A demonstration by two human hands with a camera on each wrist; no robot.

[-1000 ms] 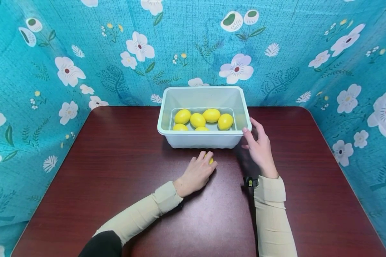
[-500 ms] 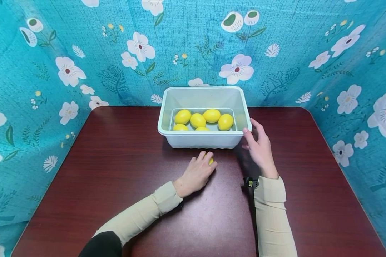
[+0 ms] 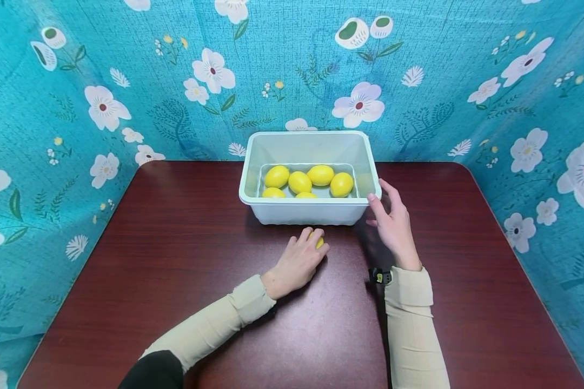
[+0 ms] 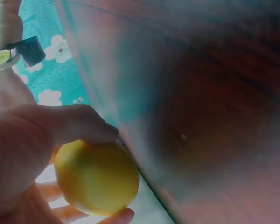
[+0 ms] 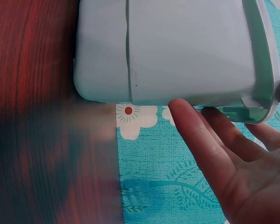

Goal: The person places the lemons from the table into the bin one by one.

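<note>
My left hand point(image 3: 299, 262) grips a yellow lemon point(image 4: 97, 177) on the table, just in front of a pale plastic bin point(image 3: 309, 212). In the head view its fingers cover most of that lemon; the left wrist view shows the thumb and fingers curled round it. At the bin's front right corner, my right hand point(image 3: 394, 227) holds the rim, thumb at the front and fingers along the right side. The right wrist view shows its fingers point(image 5: 200, 140) against the bin's wall. Several lemons point(image 3: 299, 183) lie on the bin's floor; the front wall partly hides the nearest ones.
The dark red wooden table point(image 3: 175, 216) stretches to both sides of the bin. A blue flowered cloth point(image 3: 292, 65) hangs close behind the bin and along both sides of the table. A small black device point(image 3: 379, 276) is strapped at the right wrist.
</note>
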